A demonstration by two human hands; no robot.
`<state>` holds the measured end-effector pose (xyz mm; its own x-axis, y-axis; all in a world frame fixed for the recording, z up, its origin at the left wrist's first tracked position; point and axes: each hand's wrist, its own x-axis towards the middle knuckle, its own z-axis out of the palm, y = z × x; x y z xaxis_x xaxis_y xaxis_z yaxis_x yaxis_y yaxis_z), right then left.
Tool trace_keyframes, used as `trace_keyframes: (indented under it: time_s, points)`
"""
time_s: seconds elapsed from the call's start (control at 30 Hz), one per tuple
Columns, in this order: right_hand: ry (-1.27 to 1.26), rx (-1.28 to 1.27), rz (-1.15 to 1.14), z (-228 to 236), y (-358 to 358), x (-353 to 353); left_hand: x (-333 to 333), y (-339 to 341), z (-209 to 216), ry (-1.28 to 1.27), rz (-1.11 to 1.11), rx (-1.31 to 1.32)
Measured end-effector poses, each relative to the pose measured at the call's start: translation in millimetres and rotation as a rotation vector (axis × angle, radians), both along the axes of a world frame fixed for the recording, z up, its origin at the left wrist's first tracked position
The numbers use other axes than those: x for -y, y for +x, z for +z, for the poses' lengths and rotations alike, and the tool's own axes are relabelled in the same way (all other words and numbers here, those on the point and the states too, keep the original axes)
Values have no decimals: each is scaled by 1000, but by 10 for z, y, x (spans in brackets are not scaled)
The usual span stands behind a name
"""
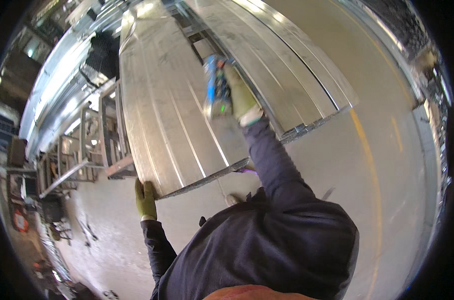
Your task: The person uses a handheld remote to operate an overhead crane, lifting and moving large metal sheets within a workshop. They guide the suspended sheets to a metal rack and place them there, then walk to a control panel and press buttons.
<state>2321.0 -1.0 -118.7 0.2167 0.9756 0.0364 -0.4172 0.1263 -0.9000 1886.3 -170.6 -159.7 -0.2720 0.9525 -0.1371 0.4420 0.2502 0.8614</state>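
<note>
Two long, ribbed sheet-metal panels lie side by side in front of me with a narrow gap between them. At the near left corner of the left metal panel [157, 115], my left hand [146, 201], in an olive-green glove, grips the edge. My right hand [241, 95], gloved the same way, is closed on a blue and black power tool [212, 87] over the inner side of that panel, beside the gap. Motion blurs the tool, and a small green light shows on its near end. Its working tip cannot be made out. The right metal panel [282, 65] lies just beyond my right forearm.
Dark metal frames [104, 135] stand left of the panels, near stacked shiny metal sheets [62, 80]. Under the gap, a frame crosspiece [202, 37] shows. Grey floor [332, 160] with a yellow line [365, 145] runs along the right.
</note>
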Motion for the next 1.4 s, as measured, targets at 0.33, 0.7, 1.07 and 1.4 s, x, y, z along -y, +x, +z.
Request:
trace_keyframes:
  time_s: [0.33, 0.7, 1.07, 1.4]
  points:
    - [21, -196, 921, 41, -248, 1464, 50, 208, -75, 191, 43, -697]
    - [-59, -354, 951, 197, -168, 1508, 88, 142, 48, -79, 4, -447]
    - [18, 1158, 423, 670, -1137, 613, 577, -1397, 150, -82, -104, -67]
    - [-303, 1874, 141, 506, -1879, 8, 1577, -3517, -414, -138, 160, 3]
